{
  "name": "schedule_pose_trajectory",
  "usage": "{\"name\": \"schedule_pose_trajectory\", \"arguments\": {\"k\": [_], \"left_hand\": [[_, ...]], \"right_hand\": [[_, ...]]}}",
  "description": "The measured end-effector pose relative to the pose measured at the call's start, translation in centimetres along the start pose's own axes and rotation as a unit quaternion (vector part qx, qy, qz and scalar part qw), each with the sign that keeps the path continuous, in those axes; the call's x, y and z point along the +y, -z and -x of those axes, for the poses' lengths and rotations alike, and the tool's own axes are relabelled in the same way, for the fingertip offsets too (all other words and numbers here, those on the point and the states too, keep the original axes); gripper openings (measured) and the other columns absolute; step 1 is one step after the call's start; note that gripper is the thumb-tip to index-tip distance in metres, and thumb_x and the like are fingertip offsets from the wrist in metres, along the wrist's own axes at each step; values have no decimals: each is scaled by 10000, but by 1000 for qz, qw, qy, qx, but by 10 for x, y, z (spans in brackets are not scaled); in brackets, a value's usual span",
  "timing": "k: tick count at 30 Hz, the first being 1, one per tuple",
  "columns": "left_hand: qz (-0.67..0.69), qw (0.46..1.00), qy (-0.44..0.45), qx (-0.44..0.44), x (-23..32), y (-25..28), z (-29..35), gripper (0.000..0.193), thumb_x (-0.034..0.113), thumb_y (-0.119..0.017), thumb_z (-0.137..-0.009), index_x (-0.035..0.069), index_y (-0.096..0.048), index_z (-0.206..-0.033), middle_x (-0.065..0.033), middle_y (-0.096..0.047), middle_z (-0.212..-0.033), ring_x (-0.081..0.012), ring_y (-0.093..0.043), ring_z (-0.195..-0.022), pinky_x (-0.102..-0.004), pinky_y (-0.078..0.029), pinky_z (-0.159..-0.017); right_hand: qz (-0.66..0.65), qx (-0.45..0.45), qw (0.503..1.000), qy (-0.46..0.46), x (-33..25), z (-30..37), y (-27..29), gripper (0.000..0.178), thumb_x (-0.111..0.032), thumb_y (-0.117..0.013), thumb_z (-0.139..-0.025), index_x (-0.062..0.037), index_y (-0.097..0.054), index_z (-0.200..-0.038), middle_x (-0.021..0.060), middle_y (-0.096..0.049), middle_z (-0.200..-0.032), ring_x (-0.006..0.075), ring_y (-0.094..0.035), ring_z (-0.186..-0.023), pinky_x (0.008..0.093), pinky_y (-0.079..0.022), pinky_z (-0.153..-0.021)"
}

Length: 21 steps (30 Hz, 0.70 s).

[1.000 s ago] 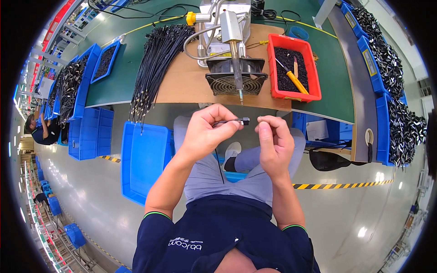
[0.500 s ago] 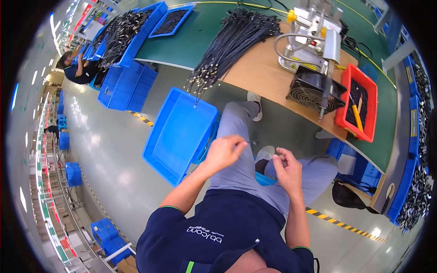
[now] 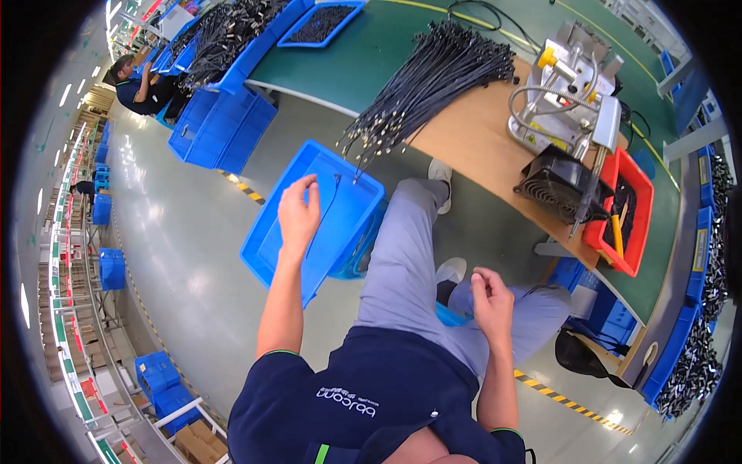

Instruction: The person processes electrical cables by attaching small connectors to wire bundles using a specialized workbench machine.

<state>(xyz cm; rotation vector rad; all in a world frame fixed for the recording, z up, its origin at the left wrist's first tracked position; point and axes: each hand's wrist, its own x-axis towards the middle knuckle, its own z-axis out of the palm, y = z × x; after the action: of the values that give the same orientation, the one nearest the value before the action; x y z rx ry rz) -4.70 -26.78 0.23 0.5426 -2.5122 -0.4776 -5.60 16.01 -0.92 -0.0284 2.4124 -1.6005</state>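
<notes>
From here I see the green worktop (image 3: 332, 81) sweeping across the top of the frame. Left of centre, the blue bin (image 3: 349, 210), bare inside a moment ago, now has something in it. The bundle of black cables (image 3: 433, 87) lies at upper centre, tips hanging past the edge. The left hand (image 3: 300, 213) has gone from above the lap to above the bin; its grip looks released. The right hand (image 3: 493, 305) stays over the lap, fingers curled; I can't tell whether they pinch anything. Smallest, one black cable (image 3: 330, 209) lies in the bin just beside the left hand, apparently let go there.
</notes>
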Motion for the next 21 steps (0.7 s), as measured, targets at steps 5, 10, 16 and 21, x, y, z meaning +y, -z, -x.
{"name": "schedule_pose_trajectory", "arguments": {"k": [5,10,16,21], "left_hand": [[90,991,-74,62,73,20,-87,157,161,-722,-1005,57,-796,-1096,-133,-792,-1049,-315,-736,-990,-412,-577,-891],[132,970,-201,35,146,-8,-168,125,180,-724,-977,90,-804,-1008,-113,-786,-996,-329,-720,-953,-434,-571,-865],[95,979,-144,-112,195,-77,-241,250,305,-712,-962,106,-823,-1064,-133,-806,-1017,-329,-768,-982,-437,-595,-883],[73,990,-66,-103,218,-118,-281,265,337,-687,-927,162,-840,-1054,-136,-807,-1059,-369,-760,-1027,-497,-594,-941]], "right_hand": [[2,-5,1000,-1,9,4,0,241,-203,-649,-1073,9,-754,-1116,88,-715,-764,143,-642,-675,317,-524,-667],[12,25,1000,-9,13,8,12,249,-202,-632,-1079,10,-758,-1116,107,-739,-776,146,-676,-686,318,-537,-670],[-8,56,998,-38,21,14,30,258,-205,-629,-1081,6,-768,-1132,92,-752,-789,123,-684,-716,303,-541,-684],[-18,85,995,-45,28,17,45,258,-198,-628,-1081,13,-769,-1125,95,-754,-803,131,-691,-733,301,-542,-695]]}}
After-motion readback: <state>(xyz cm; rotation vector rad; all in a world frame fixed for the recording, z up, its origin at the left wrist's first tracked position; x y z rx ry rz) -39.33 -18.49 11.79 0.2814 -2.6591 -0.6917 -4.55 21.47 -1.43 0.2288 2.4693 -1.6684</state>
